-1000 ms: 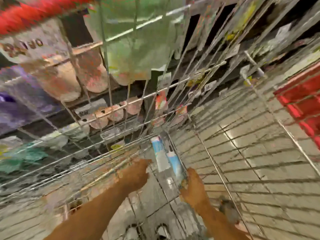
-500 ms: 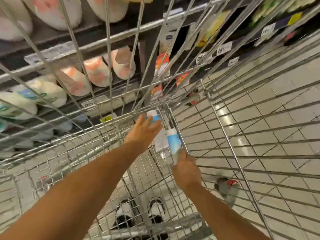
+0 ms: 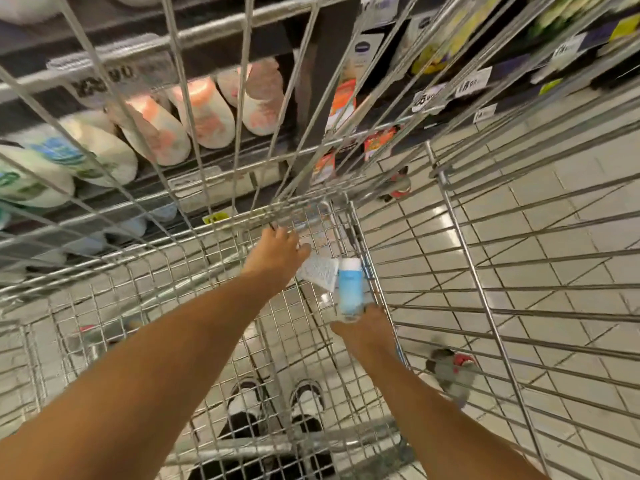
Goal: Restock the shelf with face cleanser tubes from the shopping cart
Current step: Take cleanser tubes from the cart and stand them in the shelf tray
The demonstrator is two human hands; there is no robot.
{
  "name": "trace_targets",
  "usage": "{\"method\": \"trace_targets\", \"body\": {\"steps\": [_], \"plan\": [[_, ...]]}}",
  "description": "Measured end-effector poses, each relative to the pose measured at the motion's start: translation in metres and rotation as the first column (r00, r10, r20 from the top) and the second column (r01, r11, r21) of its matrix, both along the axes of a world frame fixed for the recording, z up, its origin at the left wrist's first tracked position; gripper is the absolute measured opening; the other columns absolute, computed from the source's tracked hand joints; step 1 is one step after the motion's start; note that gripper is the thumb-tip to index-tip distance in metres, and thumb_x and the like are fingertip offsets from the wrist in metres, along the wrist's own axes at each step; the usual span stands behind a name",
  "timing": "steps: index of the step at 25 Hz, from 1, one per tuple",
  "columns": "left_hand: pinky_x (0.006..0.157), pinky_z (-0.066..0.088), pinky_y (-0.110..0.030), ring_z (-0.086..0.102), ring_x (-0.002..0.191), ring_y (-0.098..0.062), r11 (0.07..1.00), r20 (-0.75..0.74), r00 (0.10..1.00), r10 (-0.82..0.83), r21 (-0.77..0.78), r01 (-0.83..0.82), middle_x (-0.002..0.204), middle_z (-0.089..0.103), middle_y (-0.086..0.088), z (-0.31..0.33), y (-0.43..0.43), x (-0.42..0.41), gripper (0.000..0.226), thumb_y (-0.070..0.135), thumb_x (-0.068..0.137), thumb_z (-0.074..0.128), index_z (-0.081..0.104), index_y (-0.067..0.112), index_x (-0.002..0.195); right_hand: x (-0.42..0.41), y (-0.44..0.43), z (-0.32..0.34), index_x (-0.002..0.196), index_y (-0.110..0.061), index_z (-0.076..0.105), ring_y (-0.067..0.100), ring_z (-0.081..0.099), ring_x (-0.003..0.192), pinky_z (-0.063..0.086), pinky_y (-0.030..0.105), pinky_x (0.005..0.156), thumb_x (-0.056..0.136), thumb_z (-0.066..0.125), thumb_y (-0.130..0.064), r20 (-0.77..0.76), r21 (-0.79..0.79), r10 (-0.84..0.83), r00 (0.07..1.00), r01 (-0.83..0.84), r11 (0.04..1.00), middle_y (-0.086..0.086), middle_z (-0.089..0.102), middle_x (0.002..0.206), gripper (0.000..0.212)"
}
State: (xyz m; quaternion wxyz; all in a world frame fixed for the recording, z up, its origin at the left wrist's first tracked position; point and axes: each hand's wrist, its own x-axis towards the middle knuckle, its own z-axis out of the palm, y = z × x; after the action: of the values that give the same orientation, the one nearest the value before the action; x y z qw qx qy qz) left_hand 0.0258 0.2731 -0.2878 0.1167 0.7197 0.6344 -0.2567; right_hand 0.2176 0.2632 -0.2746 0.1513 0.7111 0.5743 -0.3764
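Note:
Both my arms reach down into the wire shopping cart [image 3: 214,306]. Two face cleanser tubes lie at its far right corner. My right hand [image 3: 367,329] grips the lower end of the blue-and-white tube [image 3: 349,289]. Beside it lies a white tube [image 3: 318,271] with small print facing up. My left hand [image 3: 277,252] covers the far end of that white tube, fingers curled over it; whether it grips the tube is hidden.
Store shelves [image 3: 221,39] stand beyond the cart's left side, holding white-and-pink bottles [image 3: 204,112] and green-labelled bottles [image 3: 41,168]. Price tags [image 3: 471,86] line shelf edges at upper right. Tiled floor [image 3: 519,209] shows through the mesh, with my shoes [image 3: 277,400] below.
The view steadied and tilted down into the cart. My left hand moved forward over the white tube's far end. My right hand keeps its hold on the blue tube.

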Motion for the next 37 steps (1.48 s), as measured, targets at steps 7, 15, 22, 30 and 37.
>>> {"method": "trace_targets", "body": {"steps": [7,15,22,30,37], "plan": [[0.066,0.043,-0.027,0.058,0.084,-0.015,0.863,0.487,0.716,0.501,-0.212,-0.459,0.105,0.061,0.001,0.024,-0.063,-0.018,0.043,0.046,0.091,0.051,0.04,0.027,0.128,0.025,-0.02,0.016,0.092,-0.011,0.063,0.009,0.06,0.067,0.045,0.016,0.052,0.075,0.077,-0.013,-0.374,-0.056,-0.43,0.822,0.443,0.895,0.001,0.065,0.081,0.021],[0.044,0.045,-0.019,0.055,0.06,-0.01,0.006,0.329,-0.769,0.548,-0.921,-0.39,0.087,0.055,-0.006,0.107,-0.118,-0.006,0.036,0.029,0.076,0.068,0.057,0.006,0.101,0.029,-0.008,0.079,0.092,-0.005,0.064,0.017,0.058,0.067,0.051,0.021,0.052,0.071,0.075,0.004,-0.581,-0.171,-0.647,0.494,0.704,0.69,0.011,0.064,0.086,0.026],[0.071,0.056,-0.035,0.066,0.078,-0.016,0.081,0.358,-0.781,0.512,-0.925,-0.37,0.095,0.072,-0.007,0.179,-0.161,-0.006,0.054,0.037,0.067,0.073,0.058,0.015,0.114,0.014,-0.008,0.176,0.078,-0.008,0.069,0.014,0.058,0.065,0.044,0.032,0.068,0.076,0.069,-0.009,-0.614,-0.466,-0.676,0.408,0.503,0.727,0.008,0.061,0.077,0.002],[0.046,0.051,-0.021,0.065,0.056,-0.009,0.115,0.498,-0.82,0.283,-0.866,-0.486,0.077,0.071,-0.006,0.325,-0.209,-0.014,0.017,0.018,0.084,0.059,0.06,0.013,0.1,-0.049,-0.055,0.311,0.086,-0.011,0.057,0.023,0.066,0.071,0.049,0.037,0.07,0.095,0.041,-0.038,-0.666,-0.676,-0.724,0.178,0.266,0.687,0.01,0.067,0.079,0.033],[0.043,0.044,-0.018,0.059,0.052,-0.009,0.06,0.689,-0.722,0.068,-0.725,-0.686,0.079,0.065,-0.008,0.442,-0.27,0.007,0.013,0.02,0.089,0.055,0.059,0.011,0.097,-0.065,-0.132,0.41,0.084,-0.009,0.061,0.017,0.062,0.057,0.052,0.022,0.049,0.083,0.056,-0.009,-0.694,-0.677,-0.655,0.297,0.037,0.735,0.008,0.065,0.07,0.005]]}}
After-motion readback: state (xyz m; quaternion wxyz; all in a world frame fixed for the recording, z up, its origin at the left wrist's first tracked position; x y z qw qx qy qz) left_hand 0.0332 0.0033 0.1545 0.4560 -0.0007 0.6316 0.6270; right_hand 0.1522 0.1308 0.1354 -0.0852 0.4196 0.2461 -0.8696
